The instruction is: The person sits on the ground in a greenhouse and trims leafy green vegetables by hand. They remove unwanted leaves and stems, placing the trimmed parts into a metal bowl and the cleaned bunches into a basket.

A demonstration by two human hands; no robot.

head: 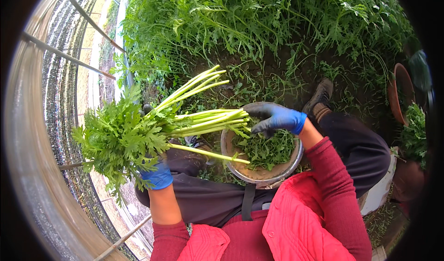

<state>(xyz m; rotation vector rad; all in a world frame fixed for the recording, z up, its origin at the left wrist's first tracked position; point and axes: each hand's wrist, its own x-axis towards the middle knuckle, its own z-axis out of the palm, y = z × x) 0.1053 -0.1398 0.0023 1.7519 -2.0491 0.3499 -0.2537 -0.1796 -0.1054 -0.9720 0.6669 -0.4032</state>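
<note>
My left hand (156, 173), in a blue and black work glove, grips a bunch of leafy greens (125, 132) with lobed leaves. Its leaves hang to the left and hide most of the fingers, while the long pale-green stems point right. A few stems fan out from the main bundle. My right hand (275, 118), gloved alike, is just right of the cut stem ends with fingers apart; nothing shows in its grasp. Below it stands a round basin (227, 157) holding loose leaf trimmings (270, 151).
A dense bed of the same plants (263, 14) grows ahead, with bare soil and scattered cuttings (256, 87) before it. On the right are a reddish-brown tub (394, 94) and more greens (414, 132). Metal hoops (76, 61) and clear sheeting (24, 129) line the left. My shoe (321, 94) rests beyond the basin.
</note>
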